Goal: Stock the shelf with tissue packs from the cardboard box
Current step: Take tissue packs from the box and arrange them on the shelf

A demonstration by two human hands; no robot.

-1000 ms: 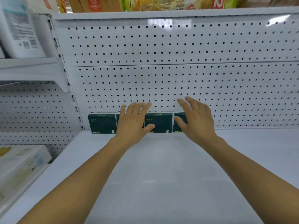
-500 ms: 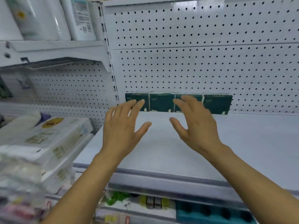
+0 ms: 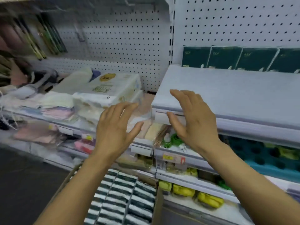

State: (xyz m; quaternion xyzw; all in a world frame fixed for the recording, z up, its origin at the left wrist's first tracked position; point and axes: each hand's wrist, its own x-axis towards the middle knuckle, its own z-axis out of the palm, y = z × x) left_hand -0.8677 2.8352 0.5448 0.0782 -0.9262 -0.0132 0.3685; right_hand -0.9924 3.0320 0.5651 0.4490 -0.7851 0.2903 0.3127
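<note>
Right, both hands empty w/ fingers spread: left hand (image 3: pixel 113 129) and right hand (image 3: pixel 194 120) mid-air, apart, above the cardboard box (image 3: pixel 159 203) (packs (image 3: pixel 123 198) stacked inside); four tissue packs (image 3: pixel 240 58) stand at shelf (image 3: pixel 227 90) back; risk: hasty grab squashes a pack or snags a box flap.

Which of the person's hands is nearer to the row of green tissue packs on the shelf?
Right. The right hand is open in front of the shelf edge, below the green tissue packs. The left hand is open farther left, above the cardboard box.
</note>
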